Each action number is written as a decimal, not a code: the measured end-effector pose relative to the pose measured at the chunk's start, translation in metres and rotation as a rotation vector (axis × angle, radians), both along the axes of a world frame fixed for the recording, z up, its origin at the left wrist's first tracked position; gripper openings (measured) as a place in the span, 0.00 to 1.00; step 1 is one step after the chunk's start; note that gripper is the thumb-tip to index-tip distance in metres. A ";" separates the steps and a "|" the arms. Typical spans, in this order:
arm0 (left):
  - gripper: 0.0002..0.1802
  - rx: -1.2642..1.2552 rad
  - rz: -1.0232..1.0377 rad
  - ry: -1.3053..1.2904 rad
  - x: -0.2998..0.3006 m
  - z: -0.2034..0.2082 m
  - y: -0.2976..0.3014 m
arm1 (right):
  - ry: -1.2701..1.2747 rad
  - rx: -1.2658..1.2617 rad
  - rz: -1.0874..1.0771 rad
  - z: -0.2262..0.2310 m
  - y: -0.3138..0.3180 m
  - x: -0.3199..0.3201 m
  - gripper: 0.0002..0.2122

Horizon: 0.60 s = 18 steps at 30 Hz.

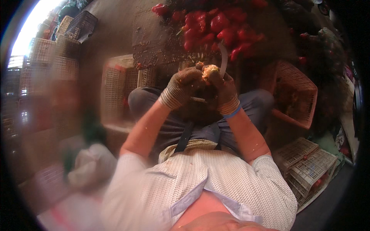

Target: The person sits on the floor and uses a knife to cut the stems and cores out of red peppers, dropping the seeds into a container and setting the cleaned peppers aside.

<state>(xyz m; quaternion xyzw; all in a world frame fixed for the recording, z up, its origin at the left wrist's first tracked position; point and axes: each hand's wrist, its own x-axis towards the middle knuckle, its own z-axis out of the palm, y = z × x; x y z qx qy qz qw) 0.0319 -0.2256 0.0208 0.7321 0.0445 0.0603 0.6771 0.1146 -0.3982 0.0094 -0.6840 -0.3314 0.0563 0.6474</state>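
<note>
Worktop [143, 32]: brown, ahead of the seated person. Plastic crates: one pale [111, 86], beside the left knee; one reddish [313, 103], beside the right. Red peppers [219, 23]: heaped on the worktop. Left hand [185, 79]: brown glove, striped cuff, fingers curled; cannot tell whether its grip grasps anything. Right hand [226, 91]: matching glove, grip clenched around a knife [224, 57], blade pointing away. Pepper core [210, 71]: pale, seedy, between the hands, at the right thumb. Seeds [153, 41]: scattered across the worktop.
</note>
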 end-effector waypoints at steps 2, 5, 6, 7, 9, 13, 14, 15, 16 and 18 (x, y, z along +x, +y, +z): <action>0.13 -0.118 -0.110 0.103 0.001 0.013 0.014 | 0.934 0.267 0.148 -0.001 0.002 -0.004 0.16; 0.13 -0.245 0.015 0.222 -0.015 0.024 0.046 | 0.920 0.049 0.110 0.014 -0.005 -0.011 0.15; 0.13 -0.268 0.078 0.266 -0.023 0.031 0.059 | 0.950 0.046 0.076 0.009 -0.008 -0.013 0.16; 0.14 -0.227 0.210 0.228 -0.034 0.034 0.076 | 0.981 0.042 0.042 0.000 -0.012 -0.016 0.16; 0.15 -0.076 0.450 0.137 -0.065 0.022 0.118 | 1.010 0.057 0.017 -0.020 -0.019 -0.016 0.17; 0.23 0.001 0.754 0.366 -0.152 -0.006 0.212 | 1.074 0.000 0.010 -0.048 -0.029 -0.008 0.18; 0.25 0.141 0.752 0.456 -0.186 -0.031 0.243 | 1.114 -0.042 0.014 -0.052 -0.026 -0.008 0.17; 0.28 0.277 0.736 0.544 -0.202 -0.046 0.258 | 1.144 -0.083 -0.025 -0.058 -0.023 -0.008 0.16; 0.31 0.529 0.676 0.684 -0.203 -0.048 0.256 | 1.168 -0.125 -0.075 -0.064 -0.020 -0.008 0.14; 0.37 1.035 0.532 0.939 -0.197 -0.042 0.247 | 1.171 -0.215 -0.093 -0.067 -0.013 -0.003 0.13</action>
